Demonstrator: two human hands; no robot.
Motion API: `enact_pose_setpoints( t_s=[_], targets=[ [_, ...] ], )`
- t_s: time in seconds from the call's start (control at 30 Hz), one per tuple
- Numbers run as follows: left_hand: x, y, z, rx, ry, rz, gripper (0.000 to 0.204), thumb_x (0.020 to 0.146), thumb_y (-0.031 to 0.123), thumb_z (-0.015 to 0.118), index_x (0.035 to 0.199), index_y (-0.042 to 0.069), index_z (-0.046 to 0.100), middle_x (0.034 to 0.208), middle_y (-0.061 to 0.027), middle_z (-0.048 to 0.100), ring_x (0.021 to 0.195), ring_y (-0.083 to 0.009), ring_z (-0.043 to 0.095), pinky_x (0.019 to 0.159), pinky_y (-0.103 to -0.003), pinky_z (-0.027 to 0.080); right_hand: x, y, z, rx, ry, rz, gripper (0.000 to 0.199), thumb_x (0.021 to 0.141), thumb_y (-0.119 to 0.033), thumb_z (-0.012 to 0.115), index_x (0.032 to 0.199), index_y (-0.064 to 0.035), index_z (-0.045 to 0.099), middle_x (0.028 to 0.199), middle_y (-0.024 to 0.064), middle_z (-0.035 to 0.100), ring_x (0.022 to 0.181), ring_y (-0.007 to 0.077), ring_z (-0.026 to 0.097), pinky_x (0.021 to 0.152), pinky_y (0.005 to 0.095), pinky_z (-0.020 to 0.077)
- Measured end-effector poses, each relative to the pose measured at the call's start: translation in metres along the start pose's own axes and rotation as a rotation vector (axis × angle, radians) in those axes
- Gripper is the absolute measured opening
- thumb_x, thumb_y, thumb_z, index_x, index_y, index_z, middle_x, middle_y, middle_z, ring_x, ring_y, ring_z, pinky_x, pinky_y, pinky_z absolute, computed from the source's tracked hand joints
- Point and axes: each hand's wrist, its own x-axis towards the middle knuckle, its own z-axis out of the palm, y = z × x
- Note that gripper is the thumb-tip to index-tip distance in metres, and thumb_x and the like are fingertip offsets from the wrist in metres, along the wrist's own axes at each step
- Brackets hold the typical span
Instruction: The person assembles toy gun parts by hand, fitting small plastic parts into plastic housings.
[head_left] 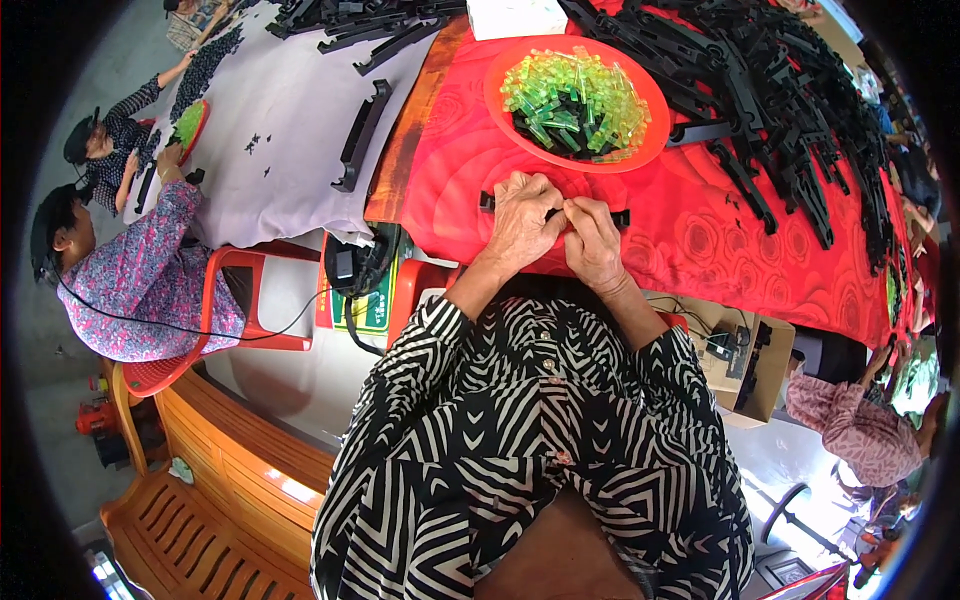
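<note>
Close to the table's near edge lies a long black plastic bar (621,218), its two ends showing on either side of my hands. My left hand (524,222) is closed around the bar's left part. My right hand (594,246) is closed too, its thumb and fingertips pinching at the bar right beside the left fingers. Whether a small piece sits between those fingertips is hidden. Just beyond my hands stands a red plastic bowl (660,140). It holds many small translucent yellow-green tubes (590,85) and some small black parts (563,135).
A large heap of black bars (740,95) covers the right side of the red tablecloth (450,165). One black bar (361,135) rests on the grey cloth at left. Co-workers (150,270) sit around. A cardboard box (765,370) and red chair (255,290) flank me.
</note>
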Motion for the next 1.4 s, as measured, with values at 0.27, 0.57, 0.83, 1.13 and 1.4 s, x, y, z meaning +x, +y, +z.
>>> enact_pose_setpoints(
  t_s=[0.27, 0.57, 0.83, 1.13, 1.4],
  targets=[
    [0.005, -0.004, 0.0, 0.033, -0.044, 0.01, 0.012, 0.068, 0.013, 0.069, 0.072, 0.01, 0.059, 0.079, 0.0004, 0.053, 0.08, -0.022, 0.046, 0.071, -0.037, 0.031, 0.0, 0.003, 0.0, 0.009, 0.021, -0.021, 0.037, 0.064, 0.01, 0.055, 0.101, 0.0071, 0.057, 0.098, 0.0195, 0.054, 0.085, 0.0335, 0.056, 0.074, 0.0378, 0.0495],
    [-0.001, -0.009, -0.007, -0.176, -0.101, 0.043, 0.021, 0.066, 0.009, 0.069, 0.084, 0.004, 0.06, 0.085, -0.009, 0.054, 0.086, -0.0284, 0.047, 0.077, -0.041, 0.038, 0.011, -0.009, -0.009, 0.157, -0.033, 0.199, 0.02, 0.075, 0.004, 0.06, 0.094, 0.0023, 0.056, 0.09, 0.0181, 0.056, 0.082, 0.0336, 0.058, 0.073, 0.0383, 0.0489],
    [-0.007, -0.007, -0.024, 0.318, -0.113, 0.066, 0.038, 0.064, 0.008, 0.072, 0.099, 0.005, 0.058, 0.096, -0.008, 0.058, 0.096, -0.0271, 0.052, 0.082, -0.039, 0.038, 0.022, -0.017, -0.024, 0.174, 0.177, 0.352, 0.019, 0.079, 0.006, 0.058, 0.096, -0.0011, 0.058, 0.086, 0.0095, 0.057, 0.075, 0.018, 0.057, 0.066, 0.0285, 0.0478],
    [0.002, 0.018, -0.055, 0.211, 0.069, 0.223, 0.038, 0.061, 0.005, 0.068, 0.097, 0.006, 0.059, 0.095, -0.0064, 0.059, 0.09, -0.0238, 0.055, 0.08, -0.037, 0.039, 0.052, -0.045, -0.094, 0.435, 0.504, 0.491, 0.016, 0.086, 0.005, 0.052, 0.102, 0.003, 0.053, 0.099, 0.008, 0.054, 0.085, 0.0113, 0.055, 0.076, 0.0234, 0.0463],
    [0.011, 0.04, -0.071, 0.165, 0.195, 0.258, 0.038, 0.061, 0.004, 0.071, 0.098, 0.006, 0.06, 0.099, -0.0061, 0.06, 0.093, -0.0227, 0.056, 0.081, -0.038, 0.039, 0.065, -0.05, -0.117, 0.479, 0.646, 0.368, 0.014, 0.088, 0.0, 0.051, 0.101, 0.0043, 0.05, 0.092, 0.0139, 0.057, 0.079, 0.0189, 0.059, 0.075, 0.0318, 0.052]
  ],
)
